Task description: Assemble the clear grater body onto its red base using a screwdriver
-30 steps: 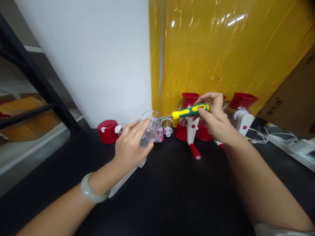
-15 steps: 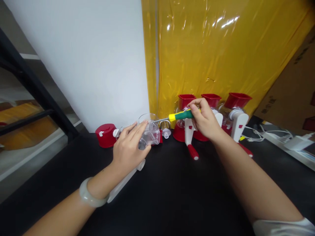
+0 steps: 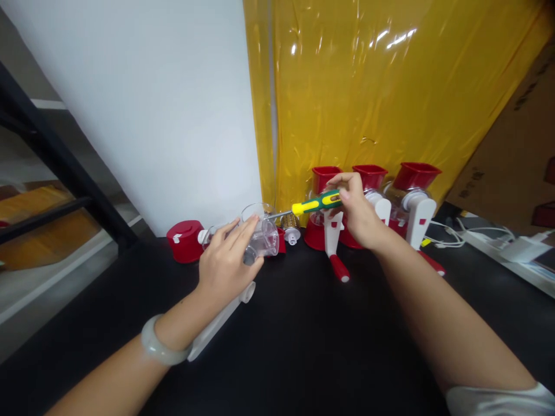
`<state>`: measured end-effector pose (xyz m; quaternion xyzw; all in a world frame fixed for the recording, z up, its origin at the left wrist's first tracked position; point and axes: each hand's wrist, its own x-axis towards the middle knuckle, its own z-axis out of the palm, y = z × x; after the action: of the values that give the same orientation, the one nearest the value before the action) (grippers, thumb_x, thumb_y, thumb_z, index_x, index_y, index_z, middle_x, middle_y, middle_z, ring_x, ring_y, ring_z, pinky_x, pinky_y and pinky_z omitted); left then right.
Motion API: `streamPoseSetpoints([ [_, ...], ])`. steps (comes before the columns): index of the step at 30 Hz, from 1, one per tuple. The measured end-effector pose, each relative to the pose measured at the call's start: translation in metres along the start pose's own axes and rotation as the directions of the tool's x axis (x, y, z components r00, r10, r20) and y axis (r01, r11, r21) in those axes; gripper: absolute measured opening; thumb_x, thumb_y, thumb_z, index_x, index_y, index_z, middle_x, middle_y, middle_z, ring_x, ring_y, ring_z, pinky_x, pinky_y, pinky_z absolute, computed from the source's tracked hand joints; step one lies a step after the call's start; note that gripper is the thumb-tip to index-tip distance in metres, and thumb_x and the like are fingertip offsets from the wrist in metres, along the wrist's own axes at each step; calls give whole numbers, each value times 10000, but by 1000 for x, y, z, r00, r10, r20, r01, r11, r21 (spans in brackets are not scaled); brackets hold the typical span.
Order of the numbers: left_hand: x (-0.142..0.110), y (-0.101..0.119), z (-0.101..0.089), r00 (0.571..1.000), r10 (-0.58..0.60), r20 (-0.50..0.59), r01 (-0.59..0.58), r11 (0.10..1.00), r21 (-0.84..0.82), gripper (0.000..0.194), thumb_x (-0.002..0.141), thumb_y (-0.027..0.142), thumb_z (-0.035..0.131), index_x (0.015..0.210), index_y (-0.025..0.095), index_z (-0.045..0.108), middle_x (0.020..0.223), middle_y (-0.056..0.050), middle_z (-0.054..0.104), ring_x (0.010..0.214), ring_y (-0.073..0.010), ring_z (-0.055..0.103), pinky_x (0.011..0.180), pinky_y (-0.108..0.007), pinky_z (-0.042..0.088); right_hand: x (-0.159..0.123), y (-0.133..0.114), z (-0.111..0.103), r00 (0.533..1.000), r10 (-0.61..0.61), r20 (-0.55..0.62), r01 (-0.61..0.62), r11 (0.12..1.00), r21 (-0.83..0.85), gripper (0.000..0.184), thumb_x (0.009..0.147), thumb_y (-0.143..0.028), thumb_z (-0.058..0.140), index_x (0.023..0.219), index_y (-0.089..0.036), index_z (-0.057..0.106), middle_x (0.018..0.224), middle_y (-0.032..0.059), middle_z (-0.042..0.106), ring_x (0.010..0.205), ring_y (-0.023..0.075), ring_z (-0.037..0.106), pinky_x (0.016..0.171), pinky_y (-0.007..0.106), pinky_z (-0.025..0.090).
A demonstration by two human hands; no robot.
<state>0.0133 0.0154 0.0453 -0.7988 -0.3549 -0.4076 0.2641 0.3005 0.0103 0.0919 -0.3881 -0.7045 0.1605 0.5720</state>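
Note:
My left hand (image 3: 229, 257) is closed over a clear plastic grater body (image 3: 265, 238), pressing it from the near side. In my right hand (image 3: 353, 208) is a screwdriver (image 3: 314, 204) with a green and yellow handle, gripped near its butt end. Its metal shank points left and its tip reaches the clear body by my left fingertips; the exact contact point is hidden. A white crank arm (image 3: 221, 323) lies below my left hand. Behind the screwdriver lies a metal grater drum (image 3: 289, 224). A red base (image 3: 185, 241) sits left of my left hand.
Several assembled rotary graters with red hoppers (image 3: 417, 173) and white cranks stand along the back right. A white power strip (image 3: 507, 254) with cables lies at the right. A cardboard box (image 3: 498, 156) and yellow film (image 3: 347, 86) rise behind the black table (image 3: 325, 346).
The screwdriver's handle has turned about its axis, now showing more yellow. My right hand has shifted slightly left with it. My left hand stays on the clear body.

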Motion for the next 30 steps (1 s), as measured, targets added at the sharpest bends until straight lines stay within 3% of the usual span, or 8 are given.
streamPoseSetpoints([
  [2, -1, 0, 1, 1000, 0, 3, 0, 1000, -2, 616, 798, 174, 686, 1406, 179, 586, 1275, -44, 727, 1191, -288, 644, 898, -379, 585, 0, 1, 0, 999, -48, 7, 47, 999, 23, 311, 989, -510, 507, 1165, -282, 392, 1110, 46, 497, 865, 178, 588, 691, 338, 542],
  [4, -1, 0, 1, 1000, 4, 4, -4, 1000, -2, 620, 799, 172, 688, 1410, 179, 584, 1267, -49, 731, 1199, -286, 641, 905, -380, 583, 0, -1, 1, 999, -52, -12, 52, 998, -20, 291, 987, -476, 537, 1148, -276, 401, 1073, 33, 511, 811, 160, 588, 710, 339, 539],
  [9, -2, 0, -1, 1000, 3, 12, -3, 1000, -15, 636, 802, 166, 685, 1427, 198, 570, 1283, -58, 722, 1215, -294, 634, 924, -408, 582, 1, -4, 0, 992, 128, -9, -129, 989, -68, 373, 993, -621, 436, 1037, -252, 461, 815, -10, 527, 563, 128, 525, 556, 303, 483],
  [14, -1, 0, 0, 1000, -4, 15, 4, 1000, -18, 625, 814, 175, 680, 1428, 199, 569, 1271, -68, 726, 1202, -307, 643, 898, -421, 593, 2, -3, -5, 997, 2, 71, -5, 999, 47, 337, 964, -544, 546, 1115, -273, 415, 1125, 45, 517, 880, 178, 614, 735, 352, 561],
  [20, -2, 0, 1, 999, 13, 29, -13, 1000, -26, 650, 810, 169, 679, 1447, 203, 552, 1289, -63, 718, 1223, -304, 634, 936, -424, 580, 2, -8, -4, 993, 120, -6, -120, 985, -126, 354, 992, -603, 444, 1028, -252, 469, 730, -14, 500, 586, 159, 519, 559, 314, 463],
  [22, -2, -1, 1, 1000, 6, 30, -5, 1000, -15, 627, 811, 172, 678, 1428, 187, 569, 1284, -69, 720, 1214, -301, 636, 931, -417, 584, 2, -6, -3, 994, 107, 37, -104, 993, -55, 373, 993, -619, 412, 1072, -257, 452, 841, 14, 536, 673, 176, 564, 591, 329, 498],
  [26, -2, -1, 1, 1000, 0, 18, 0, 1000, 3, 606, 813, 184, 681, 1411, 169, 582, 1274, -67, 725, 1194, -291, 643, 930, -402, 588, 1, -6, -3, 998, -2, 62, 1, 1000, 27, 347, 952, -506, 567, 1139, -278, 385, 1101, 39, 513, 850, 175, 607, 708, 346, 546],
  [30, -2, -1, 2, 999, 20, 25, -21, 1000, 4, 611, 813, 183, 677, 1416, 173, 576, 1292, -49, 718, 1208, -289, 635, 934, -391, 586, 0, -10, 0, 999, 50, 2, -49, 988, -145, 256, 1010, -505, 483, 1063, -257, 446, 808, -8, 531, 639, 156, 566, 600, 311, 469],
])
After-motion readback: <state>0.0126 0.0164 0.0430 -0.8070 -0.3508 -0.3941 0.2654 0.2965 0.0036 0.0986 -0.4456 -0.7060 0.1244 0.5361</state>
